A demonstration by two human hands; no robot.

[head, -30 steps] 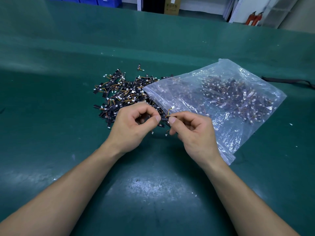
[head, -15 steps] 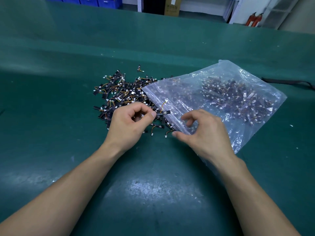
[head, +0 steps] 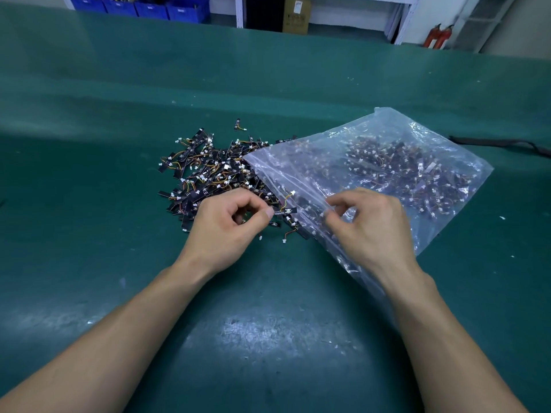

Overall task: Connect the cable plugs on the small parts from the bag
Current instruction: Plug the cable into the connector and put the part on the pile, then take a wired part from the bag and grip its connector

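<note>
A heap of small black parts with orange wires and white plugs lies on the green mat. Beside it, a clear plastic bag holds many more, its mouth facing the heap. My left hand pinches one small black part between thumb and forefinger; its orange wire and white plug curl upward. My right hand lies on top of the bag near its mouth, thumb and forefinger pinching the plastic film. A gap separates the two hands.
A black strap lies on the mat behind the bag at the right. Beyond the table's far edge stand blue bins, a cardboard box and red fire extinguishers.
My right hand let go of the part that both hands held and moved right onto the bag. The left hand keeps the part and has barely moved.
</note>
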